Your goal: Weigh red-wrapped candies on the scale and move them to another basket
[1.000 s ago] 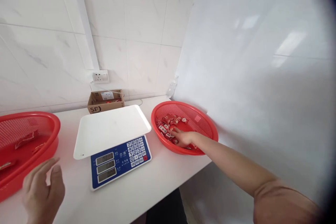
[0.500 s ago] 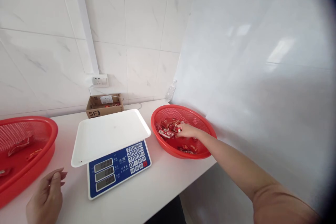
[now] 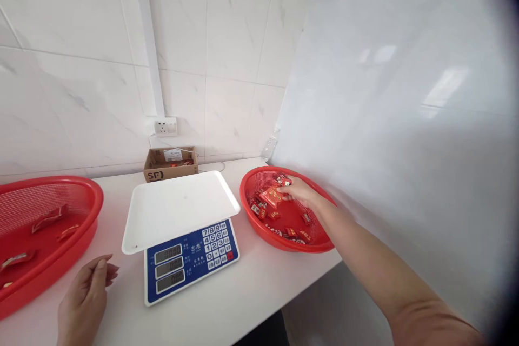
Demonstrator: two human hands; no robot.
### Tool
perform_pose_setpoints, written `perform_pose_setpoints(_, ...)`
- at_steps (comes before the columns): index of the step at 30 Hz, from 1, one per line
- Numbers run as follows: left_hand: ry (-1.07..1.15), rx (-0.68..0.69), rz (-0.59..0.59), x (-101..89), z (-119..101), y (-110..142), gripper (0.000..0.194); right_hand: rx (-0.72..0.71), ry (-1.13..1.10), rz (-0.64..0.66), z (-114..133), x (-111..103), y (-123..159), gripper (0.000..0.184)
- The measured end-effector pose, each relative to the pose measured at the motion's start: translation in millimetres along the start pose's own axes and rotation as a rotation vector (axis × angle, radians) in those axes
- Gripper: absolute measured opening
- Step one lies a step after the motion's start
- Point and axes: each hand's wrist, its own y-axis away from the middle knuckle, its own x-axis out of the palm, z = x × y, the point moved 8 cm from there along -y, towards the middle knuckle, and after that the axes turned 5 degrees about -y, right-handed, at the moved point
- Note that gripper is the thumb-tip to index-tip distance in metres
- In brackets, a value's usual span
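Observation:
My right hand (image 3: 299,191) is inside the red mesh basket (image 3: 320,243) on the right, closed on a bunch of red wrapped candies (image 3: 272,194) lifted a little above the loose candies (image 3: 284,224) on the basket's floor. My left hand (image 3: 87,294) rests on the white counter near its front edge, fingers loosely curled with nothing in them, between the left red basket (image 3: 87,211) and the scale (image 3: 182,227). The scale has a bare white tray and a blue keypad panel.
A few candies (image 3: 48,219) lie in the left red basket. A small cardboard box (image 3: 170,163) stands against the tiled wall behind the scale, under a wall socket (image 3: 166,127). A white panel (image 3: 405,146) closes off the right side; a clear bottle (image 3: 268,147) stands in the corner.
My right hand has closed on a bunch of candies and lifted them toward the basket's far side. My left hand has sunk to the counter and curled its fingers.

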Motion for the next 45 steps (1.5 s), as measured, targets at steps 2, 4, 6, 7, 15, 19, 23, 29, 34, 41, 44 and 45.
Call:
perform_pose_setpoints(2, 0.031, -0.015, 0.071, 4.0, -0.4, 0.6, 0.039, -0.051, -0.061, 0.015, 15.7, 19.2, -0.8, 0.027)
perform_pose_setpoints(4, 0.029, -0.022, 0.093, 4.3, -1.5, 1.4, 0.04, -0.101, -0.152, 0.046, 31.1, 47.0, 0.7, 0.022)
perform_pose_setpoints(6, 0.031, -0.015, 0.091, 3.3, -3.3, 2.0, 0.041, -0.129, -0.244, 0.111, 43.2, 84.1, 4.4, 0.022)
perform_pose_setpoints(7, 0.039, -0.01, 0.087, 2.7, -4.2, 2.2, 0.041, -0.134, -0.276, 0.152, 47.4, 104.8, 6.7, 0.023)
perform_pose_setpoints(15, 0.166, -0.015, 0.047, -1.1, -2.2, 3.4, 0.042, -0.146, -0.242, 0.37, 50.1, 226.9, 16.1, 0.023)
perform_pose_setpoints(19, 0.195, -0.025, 0.059, 0.5, -1.0, 3.8, 0.043, -0.173, -0.108, 0.362, 46.9, 233.1, 17.2, 0.02)
perform_pose_setpoints(23, 0.196, -0.042, 0.102, 4.6, -1.1, 3.1, 0.041, -0.143, -0.082, 0.429, 42.8, 235.0, 24.4, 0.018)
perform_pose_setpoints(29, 0.179, -0.053, 0.103, 4.5, -2.4, 3.3, 0.042, -0.151, 0.079, 0.528, 40.9, 235.0, 25.5, 0.022)
perform_pose_setpoints(34, 0.189, -0.061, 0.112, 5.1, -0.7, 4.2, 0.04, -0.348, 0.349, 0.318, 54.1, 215.2, 15.5, 0.028)
perform_pose_setpoints(41, 0.191, -0.075, 0.122, 7.6, 3.0, 2.7, 0.04, -0.508, 0.565, 0.383, 59.7, 231.0, 38.6, 0.048)
perform_pose_setpoints(44, 0.194, -0.081, 0.125, 7.9, 3.8, 2.4, 0.04, -0.539, 0.583, 0.446, 59.6, 235.4, 45.3, 0.061)
perform_pose_setpoints(45, 0.194, -0.083, 0.126, 7.9, 4.0, 2.4, 0.04, -0.541, 0.59, 0.445, 60.2, 233.9, 45.5, 0.064)
